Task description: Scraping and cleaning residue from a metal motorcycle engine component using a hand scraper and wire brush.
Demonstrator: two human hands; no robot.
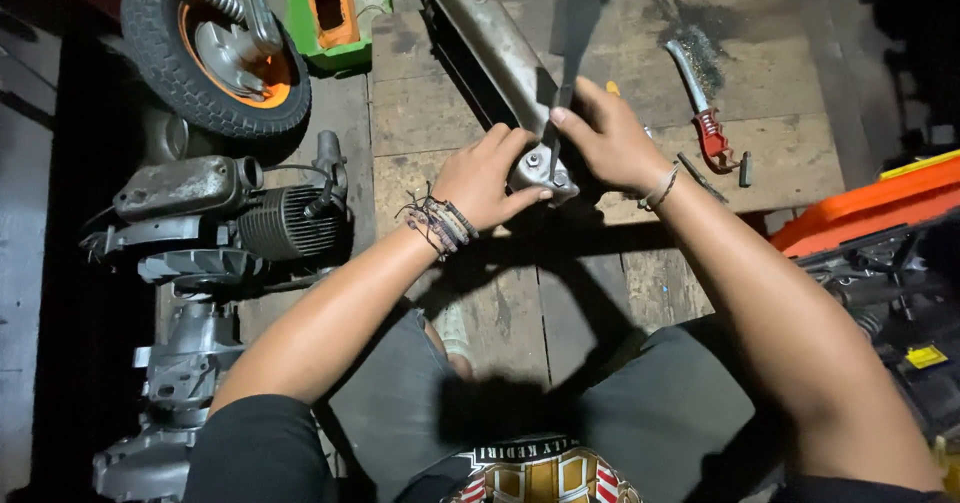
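Head view: a person sits over a plank floor [460, 113], both arms reaching forward.
Left hand [485, 178]: fingers curled round the near end of a long grey metal part [495, 48], thumb pressed on its rounded tip; cord bracelets on the wrist.
Right hand [610, 138]: closed on the same end from the other side, fingers pinching a thin dark tool [553, 153] against the metal.
Metal part: lies slantwise on the planks, running from the hands up toward the top edge of the picture; a dark flat strip [575, 13] crosses over it.
Wire brush [700, 108]: red handle, on the planks right of the hands, well apart from them.
Small engine [230, 223]: finned cylinder and grey casing, on the floor to the left.
Wheel [200, 48]: black tyre with orange rim, above the engine, a coil spring across it.
Green box [335, 8]: at the top, just right of the wheel.
Orange case [870, 208]: at the right edge.
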